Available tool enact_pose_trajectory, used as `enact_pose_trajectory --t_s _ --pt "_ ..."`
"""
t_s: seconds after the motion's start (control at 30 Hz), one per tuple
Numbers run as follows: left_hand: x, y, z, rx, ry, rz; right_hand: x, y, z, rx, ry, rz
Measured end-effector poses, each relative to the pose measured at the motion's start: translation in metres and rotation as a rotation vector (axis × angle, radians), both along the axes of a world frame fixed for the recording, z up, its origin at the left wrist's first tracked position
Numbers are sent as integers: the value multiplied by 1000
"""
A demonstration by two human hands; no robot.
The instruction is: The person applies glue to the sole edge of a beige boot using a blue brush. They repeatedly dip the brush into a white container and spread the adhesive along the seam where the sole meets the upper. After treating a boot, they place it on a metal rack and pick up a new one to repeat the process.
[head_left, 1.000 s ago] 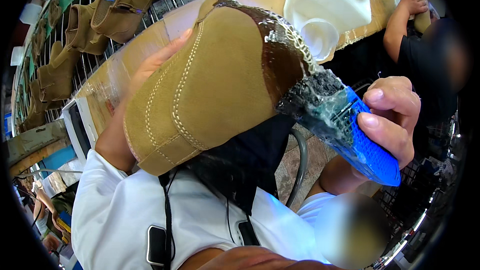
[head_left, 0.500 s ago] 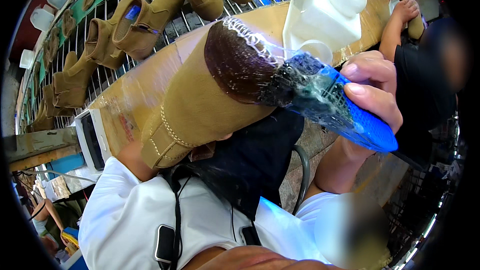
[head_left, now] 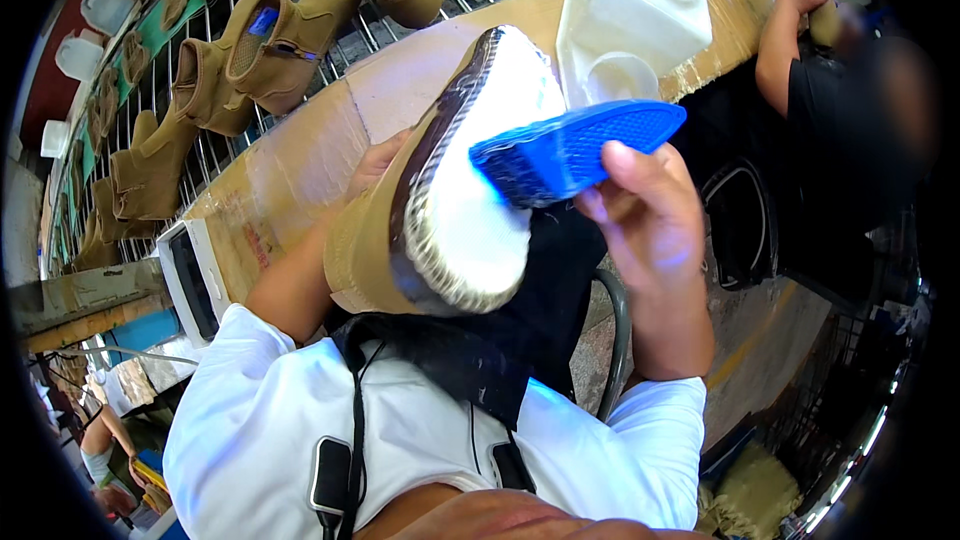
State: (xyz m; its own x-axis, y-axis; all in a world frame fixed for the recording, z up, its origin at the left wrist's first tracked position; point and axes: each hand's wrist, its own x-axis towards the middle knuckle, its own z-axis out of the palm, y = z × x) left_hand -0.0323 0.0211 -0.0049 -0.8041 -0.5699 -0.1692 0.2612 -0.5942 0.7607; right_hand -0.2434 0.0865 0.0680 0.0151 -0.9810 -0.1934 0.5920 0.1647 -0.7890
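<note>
A tan ankle boot (head_left: 372, 245) with a dark brown band is tilted so its white underside (head_left: 490, 210) faces up. Stitching runs along the underside's edge. My left hand (head_left: 376, 162) grips the boot from its far left side, and most of that hand is hidden behind it. In my right hand (head_left: 650, 205) is a blue brush (head_left: 590, 145), pinched by the handle between thumb and fingers. The brush's dark bristles touch the underside near its middle. Just beyond the brush stands a translucent white plastic container (head_left: 635, 25) with a round opening in front.
Cardboard (head_left: 290, 175) covers the work surface ahead. Behind it, a wire rack (head_left: 375, 35) carries several tan boots (head_left: 290, 55). A white-framed box (head_left: 195, 275) stands at the left. Another person's arm (head_left: 780, 55) holds a tan item at the far right. A dark curved tube (head_left: 615, 335) lies below.
The boot has turned from showing its brown heel to showing its white underside. My right hand and the brush have moved left, and the bristles shifted from the heel onto the underside.
</note>
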Motion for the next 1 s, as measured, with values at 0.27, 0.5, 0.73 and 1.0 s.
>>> enact_pose_trajectory --t_s 0.27,0.5,0.73,1.0 --pt "14 1 5 -142 -105 -99 1 -15 -33 -1110 1498 -679" --pt "29 -48 39 -425 -325 -77 -54 10 -56 -633 1423 -681" --pt "-17 -228 100 -922 -775 125 -117 56 -68 -277 365 -970" --pt "-189 -404 78 -1127 -1106 80 -159 45 -54 -183 463 -1080"
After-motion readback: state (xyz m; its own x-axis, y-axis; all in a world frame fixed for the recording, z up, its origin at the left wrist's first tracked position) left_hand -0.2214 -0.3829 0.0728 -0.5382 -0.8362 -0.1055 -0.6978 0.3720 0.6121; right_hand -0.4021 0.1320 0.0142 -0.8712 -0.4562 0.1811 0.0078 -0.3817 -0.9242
